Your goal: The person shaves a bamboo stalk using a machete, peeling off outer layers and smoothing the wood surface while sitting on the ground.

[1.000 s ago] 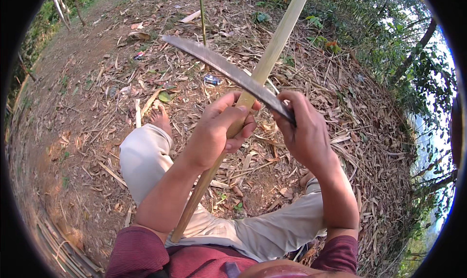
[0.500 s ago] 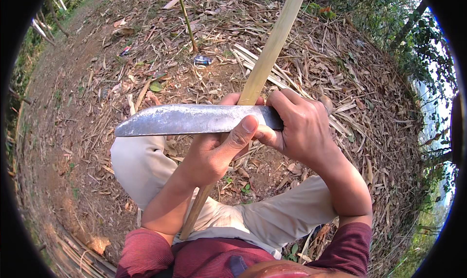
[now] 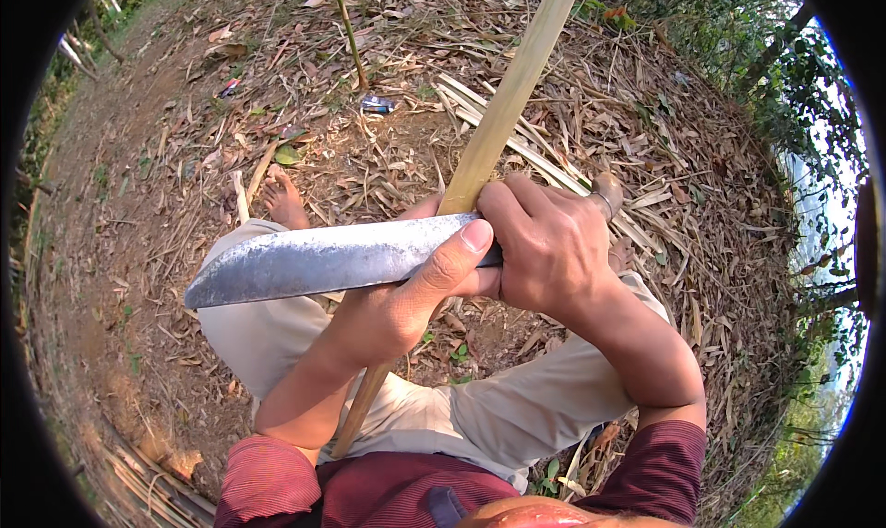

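Note:
A long, pale bamboo strip (image 3: 510, 92) slants from my lap up past the top edge of the view. Across it lies a broad machete (image 3: 323, 261), its worn grey blade pointing left. My right hand (image 3: 551, 242) is closed around the machete's handle, which its fingers mostly hide. Behind the blade, my left hand (image 3: 392, 311) grips the bamboo strip, with the thumb pressed on the blade near the handle. The lower part of the strip runs down below my left hand between my legs.
Split bamboo strips (image 3: 544, 163) lie on the leaf-strewn ground ahead. A thin green stem (image 3: 351, 34) stands near a small blue crumpled wrapper (image 3: 377, 104). More long strips (image 3: 152, 477) lie at the lower left. My bare foot (image 3: 284, 198) rests beyond my left knee.
The machete and both hands have moved slightly toward me and left along the strip. The blade's tip has dropped and its flat has tilted, catching more light.

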